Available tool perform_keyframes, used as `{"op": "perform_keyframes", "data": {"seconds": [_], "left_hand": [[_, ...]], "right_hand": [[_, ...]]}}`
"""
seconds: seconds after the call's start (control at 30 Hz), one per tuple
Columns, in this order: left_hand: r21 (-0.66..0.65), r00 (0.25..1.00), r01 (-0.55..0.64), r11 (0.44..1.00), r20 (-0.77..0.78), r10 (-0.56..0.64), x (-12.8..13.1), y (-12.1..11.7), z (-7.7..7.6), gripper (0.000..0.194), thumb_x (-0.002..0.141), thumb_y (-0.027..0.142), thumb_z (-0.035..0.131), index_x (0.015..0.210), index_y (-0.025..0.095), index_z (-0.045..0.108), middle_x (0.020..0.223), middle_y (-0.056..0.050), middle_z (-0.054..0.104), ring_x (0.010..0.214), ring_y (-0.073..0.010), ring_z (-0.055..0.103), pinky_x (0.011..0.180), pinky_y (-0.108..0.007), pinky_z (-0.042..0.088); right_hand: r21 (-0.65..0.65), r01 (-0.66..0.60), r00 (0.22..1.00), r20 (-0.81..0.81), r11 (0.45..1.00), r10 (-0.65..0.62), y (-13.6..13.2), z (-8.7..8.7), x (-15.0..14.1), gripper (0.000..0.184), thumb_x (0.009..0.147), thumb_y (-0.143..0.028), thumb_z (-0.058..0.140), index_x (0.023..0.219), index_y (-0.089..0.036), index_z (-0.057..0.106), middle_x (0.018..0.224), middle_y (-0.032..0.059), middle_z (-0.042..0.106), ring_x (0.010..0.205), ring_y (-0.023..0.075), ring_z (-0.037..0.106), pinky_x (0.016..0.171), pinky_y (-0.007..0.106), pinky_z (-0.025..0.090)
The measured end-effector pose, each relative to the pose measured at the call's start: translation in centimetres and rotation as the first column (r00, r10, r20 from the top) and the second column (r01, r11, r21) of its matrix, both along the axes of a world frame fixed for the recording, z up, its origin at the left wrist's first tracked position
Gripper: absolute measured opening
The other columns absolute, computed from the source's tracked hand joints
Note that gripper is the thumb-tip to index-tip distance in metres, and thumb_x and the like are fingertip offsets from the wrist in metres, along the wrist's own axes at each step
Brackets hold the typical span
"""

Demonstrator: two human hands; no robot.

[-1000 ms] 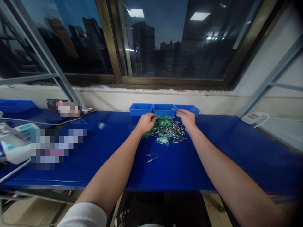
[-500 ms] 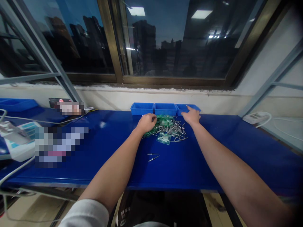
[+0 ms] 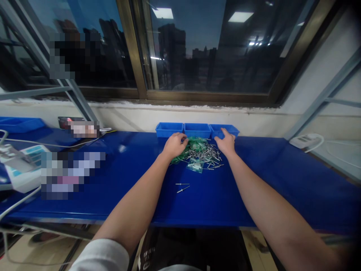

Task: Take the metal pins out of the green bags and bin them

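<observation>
A heap of silver pop rivets (image 3: 207,152) lies on the blue table, on and beside crumpled green plastic bags (image 3: 194,142). My left hand (image 3: 175,145) is at the heap's left side with its fingers curled together beside the green plastic; what they hold, if anything, is hidden. Right of the heap, my right hand (image 3: 226,143) has thumb and index finger apart, with nothing visible between them. It is just in front of the right blue bin (image 3: 234,131). A small clear packet (image 3: 195,165) lies at the heap's front, and two loose rivets (image 3: 183,189) lie nearer to me.
Along the wall stand the left blue bin (image 3: 169,130) and the middle blue bin (image 3: 196,130). A white scale-like device (image 3: 25,169) with cables sits at far left, near a phone (image 3: 66,122). Another white device (image 3: 304,140) lies at right. Metal frame posts rise on both sides.
My right hand has drawn back slightly from the right bin toward the heap. My left hand has shifted a little at the heap's left edge. The rivets look unchanged.
</observation>
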State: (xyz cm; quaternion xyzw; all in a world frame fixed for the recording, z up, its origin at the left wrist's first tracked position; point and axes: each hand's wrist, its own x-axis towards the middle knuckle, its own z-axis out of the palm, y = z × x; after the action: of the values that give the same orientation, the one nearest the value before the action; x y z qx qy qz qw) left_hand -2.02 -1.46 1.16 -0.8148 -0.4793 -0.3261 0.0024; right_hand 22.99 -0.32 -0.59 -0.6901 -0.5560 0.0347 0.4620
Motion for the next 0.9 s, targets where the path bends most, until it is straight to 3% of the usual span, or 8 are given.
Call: {"op": "perform_keyframes", "data": {"seconds": [0.13, 0.23, 0.37, 0.47, 0.53, 0.63, 0.77, 0.9], "left_hand": [[0.002, 1.0, -0.004, 1.0, 0.004, 0.004, 0.0, 0.0, 0.0, 0.025, 0.087, 0.029, 0.049, 0.101, 0.017, 0.065, 0.095, -0.007, 0.066, 0.094, -0.0209, 0.059, 0.084, -0.031, 0.046], [0.008, 1.0, -0.009, 1.0, 0.009, 0.009, 0.1, -0.1, 0.3, 0.024, 0.085, 0.028, 0.05, 0.1, 0.016, 0.064, 0.092, -0.006, 0.066, 0.094, -0.0209, 0.059, 0.084, -0.031, 0.046], [-0.048, 0.999, 0.029, 0.998, -0.035, -0.031, 0.2, -1.3, 2.3, 0.023, 0.082, 0.031, 0.055, 0.096, 0.016, 0.064, 0.089, -0.007, 0.067, 0.085, -0.0197, 0.061, 0.078, -0.031, 0.047], [-0.244, 0.964, 0.137, 0.96, -0.19, -0.185, 0.4, -3.8, 5.1, 0.02, 0.078, 0.037, 0.061, 0.08, 0.018, 0.067, 0.075, -0.005, 0.067, 0.073, -0.018, 0.061, 0.07, -0.029, 0.046], [-0.439, 0.909, 0.167, 0.883, -0.278, -0.31, 0.8, -5.9, 6.9, 0.023, 0.07, 0.042, 0.068, 0.072, 0.019, 0.067, 0.07, -0.004, 0.066, 0.068, -0.0171, 0.061, 0.064, -0.026, 0.046], [-0.621, 0.803, 0.013, 0.784, -0.461, -0.378, 1.9, -9.0, 8.2, 0.03, 0.049, 0.042, 0.08, 0.061, 0.018, 0.066, 0.059, -0.002, 0.062, 0.06, -0.0185, 0.06, 0.059, -0.027, 0.047], [-0.574, 0.657, -0.169, 0.801, -0.672, -0.343, 3.9, -11.2, 7.6, 0.027, 0.046, 0.036, 0.083, 0.05, 0.017, 0.064, 0.056, -0.006, 0.059, 0.07, -0.0272, 0.062, 0.066, -0.037, 0.049], [-0.533, 0.694, -0.169, 0.829, -0.662, -0.284, 5.0, -11.3, 6.3, 0.026, 0.039, 0.027, 0.085, 0.044, 0.018, 0.061, 0.046, -0.004, 0.052, 0.066, -0.0274, 0.061, 0.066, -0.04, 0.05]], "right_hand": [[0.077, -0.061, 0.997, 0.046, 0.995, 0.058, -0.4, 0.0, -0.2, 0.05, 0.071, -0.03, 0.054, 0.119, -0.016, 0.06, 0.121, 0.0109, 0.061, 0.116, 0.0297, 0.045, 0.099, 0.045, 0.034], [0.055, -0.15, 0.981, 0.131, 0.987, 0.142, -0.7, 0.3, -0.6, 0.044, 0.072, -0.031, 0.055, 0.112, -0.016, 0.064, 0.115, 0.0103, 0.063, 0.112, 0.0275, 0.049, 0.099, 0.043, 0.034], [-0.001, -0.212, 0.958, 0.2, 0.977, 0.208, -1.2, 0.2, -1.4, 0.041, 0.073, -0.031, 0.056, 0.111, -0.019, 0.064, 0.117, 0.0082, 0.062, 0.112, 0.0282, 0.048, 0.095, 0.044, 0.035], [-0.016, -0.232, 0.946, 0.229, 0.973, 0.229, -1.4, 0.1, -1.8, 0.042, 0.073, -0.033, 0.057, 0.113, -0.02, 0.063, 0.12, 0.0086, 0.06, 0.114, 0.0298, 0.044, 0.094, 0.045, 0.036], [-0.016, -0.238, 0.942, 0.24, 0.971, 0.234, -1.5, 0.1, -1.9, 0.043, 0.074, -0.034, 0.057, 0.114, -0.02, 0.062, 0.121, 0.0092, 0.059, 0.114, 0.0304, 0.043, 0.094, 0.045, 0.036], [-0.025, -0.245, 0.939, 0.244, 0.969, 0.243, -1.5, 0.2, -2.0, 0.044, 0.074, -0.035, 0.056, 0.115, -0.019, 0.062, 0.121, 0.0098, 0.059, 0.114, 0.0309, 0.043, 0.093, 0.045, 0.036], [-0.036, -0.245, 0.938, 0.245, 0.969, 0.247, -1.5, 0.2, -2.0, 0.046, 0.075, -0.036, 0.056, 0.116, -0.019, 0.061, 0.121, 0.0097, 0.059, 0.113, 0.0314, 0.044, 0.093, 0.046, 0.036], [-0.035, -0.242, 0.937, 0.252, 0.97, 0.243, -1.5, 0.1, -2.0, 0.046, 0.075, -0.036, 0.055, 0.117, -0.018, 0.061, 0.121, 0.0097, 0.06, 0.114, 0.0317, 0.044, 0.093, 0.046, 0.036]]}}
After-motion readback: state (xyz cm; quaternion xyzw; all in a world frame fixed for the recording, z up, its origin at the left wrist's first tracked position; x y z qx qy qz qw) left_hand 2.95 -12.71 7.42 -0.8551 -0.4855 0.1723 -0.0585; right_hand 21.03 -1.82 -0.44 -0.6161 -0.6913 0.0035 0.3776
